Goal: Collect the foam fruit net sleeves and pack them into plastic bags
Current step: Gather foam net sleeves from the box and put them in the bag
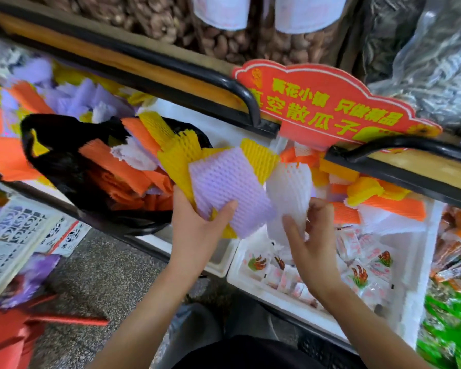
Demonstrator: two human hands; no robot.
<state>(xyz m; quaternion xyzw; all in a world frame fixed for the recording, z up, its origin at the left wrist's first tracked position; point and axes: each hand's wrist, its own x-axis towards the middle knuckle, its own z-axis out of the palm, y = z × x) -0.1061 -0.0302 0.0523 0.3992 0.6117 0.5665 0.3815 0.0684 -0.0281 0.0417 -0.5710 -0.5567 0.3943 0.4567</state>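
Centre of frame: the left hand (pixel 197 230) is gripping a purple foam sleeve (pixel 224 179) stacked on yellow sleeves (pixel 179 158), while the right hand (pixel 312 246) is pinching a white sleeve (pixel 290 187). Centre left, a black plastic bag (pixel 64 166) is gaping, holding orange sleeves. At right, a red sign (pixel 325 107) and black rail (pixel 397 169) are overhanging the loose sleeves (pixel 370 193). Snack packets (pixel 357 272) are lying in a white foam box (pixel 421 262) beneath the right hand.

Bright, even light; blurred, warped edges.
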